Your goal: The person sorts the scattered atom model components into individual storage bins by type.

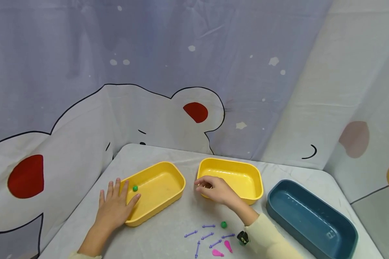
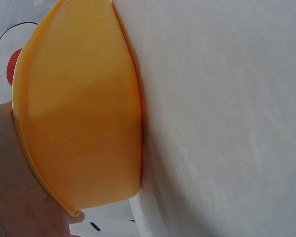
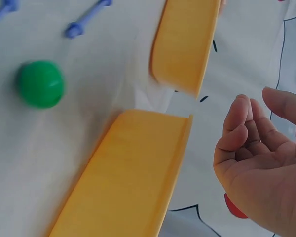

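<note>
My left hand (image 1: 114,208) rests with spread fingers on the near-left rim of the left yellow bin (image 1: 163,207). One small green ball (image 1: 135,188) lies inside that bin, by the fingers. My right hand (image 1: 215,189) hovers at the front-left edge of the other yellow bin (image 1: 257,180). Its fingers bend loosely, and in the right wrist view the thumb stands apart from them; I see nothing held there. On the table below are another green ball (image 1: 223,225), several purple rods (image 1: 207,236) with knobbed ends and two pink drop-shaped pieces (image 1: 228,246).
A dark blue bin (image 1: 311,228) stands at the right, beside the right sleeve (image 1: 269,237). Close to that sleeve lies a dark green and black piece (image 1: 242,237). A printed curtain (image 1: 246,90) hangs behind the white table (image 1: 168,233).
</note>
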{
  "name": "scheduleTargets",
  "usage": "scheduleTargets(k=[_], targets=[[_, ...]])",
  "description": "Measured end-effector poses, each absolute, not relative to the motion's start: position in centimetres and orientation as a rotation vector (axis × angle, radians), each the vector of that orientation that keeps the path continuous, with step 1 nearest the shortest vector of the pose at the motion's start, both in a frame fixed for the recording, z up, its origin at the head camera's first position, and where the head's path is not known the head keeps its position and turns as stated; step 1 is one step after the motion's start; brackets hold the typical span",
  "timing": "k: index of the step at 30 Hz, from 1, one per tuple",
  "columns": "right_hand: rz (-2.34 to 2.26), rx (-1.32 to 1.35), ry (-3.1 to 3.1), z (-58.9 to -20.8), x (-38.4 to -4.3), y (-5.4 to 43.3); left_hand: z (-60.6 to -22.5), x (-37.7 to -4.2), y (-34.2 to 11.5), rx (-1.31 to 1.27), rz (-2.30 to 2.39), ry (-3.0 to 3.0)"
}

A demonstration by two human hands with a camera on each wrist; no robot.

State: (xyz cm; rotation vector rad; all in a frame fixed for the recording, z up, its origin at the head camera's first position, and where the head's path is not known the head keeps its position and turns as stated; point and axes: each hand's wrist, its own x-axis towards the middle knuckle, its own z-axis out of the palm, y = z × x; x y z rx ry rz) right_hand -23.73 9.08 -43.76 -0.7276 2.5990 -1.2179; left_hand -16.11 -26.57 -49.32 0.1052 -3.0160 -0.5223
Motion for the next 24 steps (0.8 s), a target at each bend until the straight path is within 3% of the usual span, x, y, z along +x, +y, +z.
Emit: scheduleTargets(k=[24], targets=[[-1.263,-0.686,2.451,-46.6,-21.5,15.8,-49.4,-16.1,-26.5,0.089,-0.53,-3.009]])
